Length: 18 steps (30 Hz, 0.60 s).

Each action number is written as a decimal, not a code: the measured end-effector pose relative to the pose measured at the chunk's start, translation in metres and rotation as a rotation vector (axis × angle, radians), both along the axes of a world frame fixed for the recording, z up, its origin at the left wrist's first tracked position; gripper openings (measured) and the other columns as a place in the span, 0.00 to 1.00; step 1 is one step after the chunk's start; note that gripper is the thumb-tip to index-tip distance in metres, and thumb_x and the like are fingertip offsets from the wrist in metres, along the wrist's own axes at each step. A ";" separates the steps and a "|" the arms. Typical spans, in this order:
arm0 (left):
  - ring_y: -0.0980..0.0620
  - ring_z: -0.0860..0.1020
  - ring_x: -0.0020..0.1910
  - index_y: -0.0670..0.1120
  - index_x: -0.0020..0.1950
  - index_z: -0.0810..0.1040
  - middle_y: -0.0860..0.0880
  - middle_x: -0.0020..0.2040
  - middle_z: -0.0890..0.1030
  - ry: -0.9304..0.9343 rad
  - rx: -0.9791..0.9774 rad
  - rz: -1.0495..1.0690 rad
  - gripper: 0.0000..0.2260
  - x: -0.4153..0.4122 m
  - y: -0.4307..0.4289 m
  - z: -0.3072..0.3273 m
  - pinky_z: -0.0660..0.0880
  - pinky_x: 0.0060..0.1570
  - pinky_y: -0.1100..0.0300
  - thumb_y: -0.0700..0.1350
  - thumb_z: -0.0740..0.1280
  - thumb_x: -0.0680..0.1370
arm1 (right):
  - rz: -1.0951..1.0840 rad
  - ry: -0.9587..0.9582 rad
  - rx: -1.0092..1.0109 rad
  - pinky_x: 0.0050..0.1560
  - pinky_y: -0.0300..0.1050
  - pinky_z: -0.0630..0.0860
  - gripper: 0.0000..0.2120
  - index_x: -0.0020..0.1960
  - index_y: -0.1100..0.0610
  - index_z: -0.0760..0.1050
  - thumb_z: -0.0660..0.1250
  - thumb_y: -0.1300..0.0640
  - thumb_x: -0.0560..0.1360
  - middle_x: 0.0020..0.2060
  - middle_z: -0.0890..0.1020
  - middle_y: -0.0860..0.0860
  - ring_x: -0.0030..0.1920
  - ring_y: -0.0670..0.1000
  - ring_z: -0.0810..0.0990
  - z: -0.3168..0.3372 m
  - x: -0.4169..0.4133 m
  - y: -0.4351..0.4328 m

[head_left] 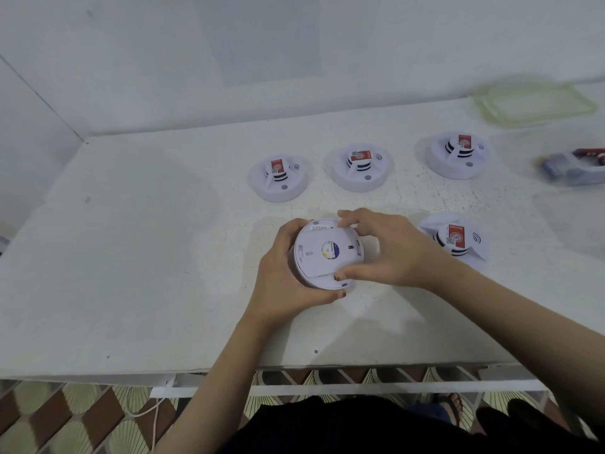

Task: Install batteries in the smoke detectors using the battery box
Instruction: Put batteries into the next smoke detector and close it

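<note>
I hold a round white smoke detector (322, 253) with its back side up, just above the white table (147, 257). My left hand (281, 276) cups its left and lower edge. My right hand (386, 250) grips its back plate from the right, fingers on the top and bottom rim. Three more detectors stand face up in a row behind: left (279, 178), middle (359, 168), right (457, 155). Another detector (455, 239) lies just right of my right hand. A clear battery box (573, 167) with batteries sits at the far right.
A clear greenish lid (533, 104) lies at the back right near the wall. The table's front edge (229, 368) runs just before my body, with patterned floor tiles below. White walls close the back and left.
</note>
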<state>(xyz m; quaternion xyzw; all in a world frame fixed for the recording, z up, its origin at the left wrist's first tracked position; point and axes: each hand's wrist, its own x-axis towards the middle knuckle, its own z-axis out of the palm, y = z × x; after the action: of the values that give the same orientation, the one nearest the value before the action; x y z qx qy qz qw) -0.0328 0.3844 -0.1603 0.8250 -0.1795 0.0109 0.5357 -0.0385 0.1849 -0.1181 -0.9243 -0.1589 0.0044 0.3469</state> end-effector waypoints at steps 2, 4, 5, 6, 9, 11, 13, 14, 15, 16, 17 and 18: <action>0.61 0.77 0.57 0.57 0.63 0.68 0.65 0.57 0.75 0.002 -0.011 -0.009 0.40 -0.001 0.000 0.002 0.74 0.49 0.71 0.49 0.83 0.55 | 0.002 -0.025 -0.050 0.54 0.31 0.64 0.35 0.66 0.54 0.69 0.76 0.43 0.64 0.66 0.73 0.45 0.62 0.45 0.74 0.001 -0.001 -0.001; 0.62 0.77 0.57 0.60 0.62 0.67 0.68 0.57 0.75 0.010 -0.022 -0.011 0.40 -0.001 0.000 0.004 0.74 0.48 0.73 0.52 0.82 0.55 | 0.001 -0.090 -0.154 0.55 0.35 0.66 0.36 0.67 0.55 0.69 0.75 0.40 0.65 0.65 0.75 0.46 0.62 0.47 0.74 0.001 -0.001 -0.001; 0.63 0.77 0.57 0.60 0.61 0.67 0.69 0.57 0.75 0.013 -0.022 -0.010 0.40 -0.001 0.000 0.004 0.73 0.48 0.73 0.51 0.82 0.54 | 0.002 -0.132 -0.193 0.54 0.38 0.70 0.36 0.66 0.57 0.70 0.74 0.40 0.65 0.64 0.76 0.48 0.60 0.49 0.76 0.001 -0.001 -0.001; 0.64 0.76 0.57 0.60 0.61 0.67 0.69 0.57 0.74 0.015 -0.020 -0.008 0.40 -0.002 0.000 0.004 0.73 0.48 0.73 0.49 0.82 0.54 | 0.003 -0.174 -0.218 0.52 0.43 0.74 0.35 0.64 0.58 0.71 0.74 0.39 0.65 0.61 0.78 0.51 0.57 0.52 0.79 0.001 -0.001 0.000; 0.64 0.76 0.58 0.60 0.61 0.67 0.68 0.57 0.75 0.017 -0.017 -0.005 0.40 -0.002 0.001 0.002 0.73 0.48 0.73 0.46 0.82 0.55 | 0.006 -0.300 -0.262 0.38 0.47 0.78 0.33 0.55 0.60 0.76 0.69 0.34 0.63 0.47 0.83 0.52 0.43 0.54 0.82 0.000 -0.002 0.004; 0.63 0.76 0.58 0.60 0.61 0.67 0.67 0.57 0.75 0.018 -0.022 0.002 0.39 -0.003 0.000 0.000 0.74 0.48 0.72 0.45 0.82 0.55 | -0.002 -0.330 -0.258 0.33 0.47 0.77 0.33 0.50 0.61 0.77 0.67 0.33 0.62 0.40 0.83 0.52 0.37 0.54 0.81 -0.001 -0.001 0.007; 0.63 0.77 0.57 0.62 0.59 0.67 0.66 0.56 0.76 0.023 -0.024 0.011 0.39 -0.003 0.000 -0.001 0.75 0.47 0.71 0.45 0.82 0.55 | -0.017 -0.338 -0.253 0.30 0.48 0.77 0.32 0.47 0.62 0.77 0.65 0.32 0.63 0.37 0.82 0.52 0.34 0.54 0.79 -0.002 -0.002 0.010; 0.63 0.77 0.57 0.63 0.59 0.67 0.67 0.56 0.76 0.024 -0.017 0.017 0.39 -0.003 0.000 -0.002 0.75 0.47 0.72 0.45 0.82 0.55 | -0.022 -0.341 -0.252 0.30 0.48 0.76 0.32 0.46 0.62 0.77 0.64 0.32 0.63 0.36 0.81 0.52 0.33 0.54 0.79 -0.002 -0.002 0.011; 0.64 0.77 0.56 0.64 0.58 0.67 0.67 0.55 0.76 0.024 -0.009 0.024 0.39 -0.004 0.000 -0.003 0.74 0.46 0.72 0.44 0.82 0.55 | -0.026 -0.342 -0.247 0.30 0.46 0.76 0.32 0.46 0.62 0.77 0.65 0.32 0.63 0.36 0.81 0.52 0.33 0.53 0.78 -0.002 -0.003 0.012; 0.64 0.77 0.55 0.65 0.58 0.67 0.67 0.55 0.76 0.024 -0.003 0.031 0.40 -0.004 0.000 -0.003 0.75 0.46 0.72 0.43 0.83 0.55 | -0.033 -0.341 -0.239 0.29 0.44 0.75 0.31 0.46 0.62 0.76 0.65 0.33 0.63 0.36 0.81 0.52 0.32 0.52 0.78 -0.003 -0.004 0.013; 0.64 0.77 0.55 0.65 0.57 0.67 0.67 0.55 0.76 0.025 0.002 0.037 0.40 -0.004 0.000 -0.004 0.75 0.46 0.72 0.42 0.84 0.55 | -0.042 -0.340 -0.232 0.29 0.42 0.72 0.31 0.45 0.62 0.76 0.65 0.33 0.63 0.35 0.80 0.51 0.32 0.52 0.77 -0.004 -0.006 0.015; 0.64 0.78 0.55 0.65 0.57 0.67 0.67 0.55 0.76 0.022 0.006 0.042 0.40 -0.004 0.000 -0.005 0.76 0.46 0.71 0.41 0.84 0.56 | -0.053 -0.337 -0.224 0.28 0.40 0.70 0.30 0.44 0.62 0.76 0.64 0.33 0.64 0.34 0.80 0.51 0.31 0.51 0.76 -0.005 -0.007 0.016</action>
<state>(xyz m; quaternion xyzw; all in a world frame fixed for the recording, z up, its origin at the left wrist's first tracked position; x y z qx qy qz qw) -0.0373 0.3841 -0.1656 0.8303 -0.1563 0.0123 0.5349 -0.0458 0.2011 -0.1233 -0.9486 -0.1890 -0.1417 0.2104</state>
